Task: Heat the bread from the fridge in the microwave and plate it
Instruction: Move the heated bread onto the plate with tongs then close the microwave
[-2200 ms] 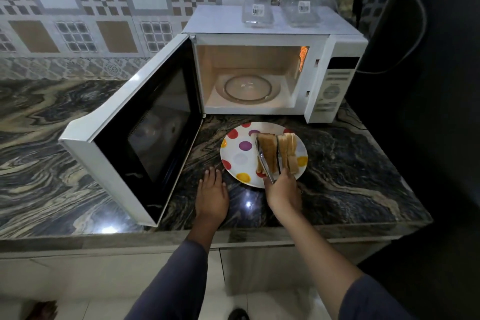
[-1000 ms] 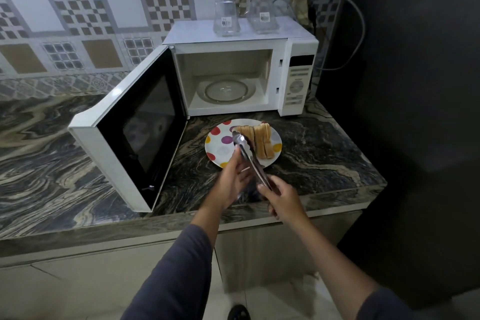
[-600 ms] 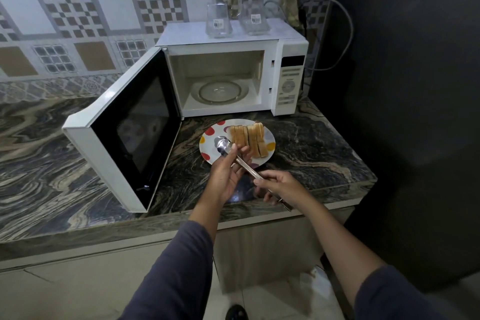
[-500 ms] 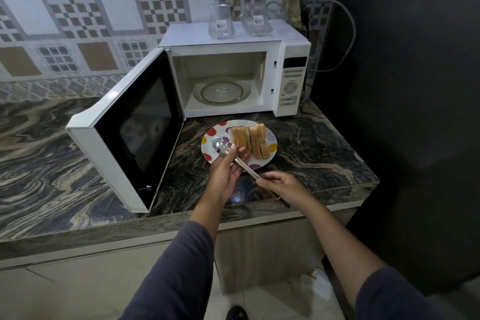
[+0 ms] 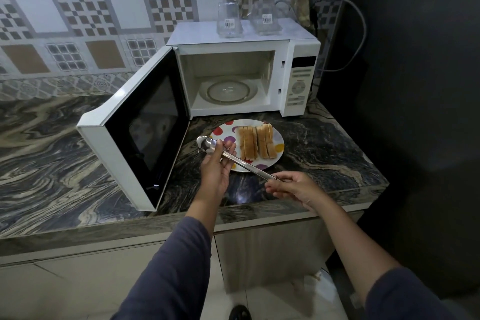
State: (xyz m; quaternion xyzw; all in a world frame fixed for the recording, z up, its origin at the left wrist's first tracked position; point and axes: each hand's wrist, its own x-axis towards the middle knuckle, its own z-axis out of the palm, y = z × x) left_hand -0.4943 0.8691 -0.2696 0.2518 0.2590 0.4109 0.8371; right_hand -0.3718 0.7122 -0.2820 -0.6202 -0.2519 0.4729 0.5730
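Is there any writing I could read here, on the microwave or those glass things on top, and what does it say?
No text is legible.
Left glass: white barcode sticker, print too small to read.
Right glass: white barcode sticker, also too small.
Microwave control panel: rows of button markings, too blurred to read.
Plate: only coloured dots, no writing.

No readable text anywhere. Two clear glass jugs on top of the microwave each carry a white barcode sticker, left sticker & right sticker, but bars/digits too small to read. Microwave control panel has printed markings, also illegible.
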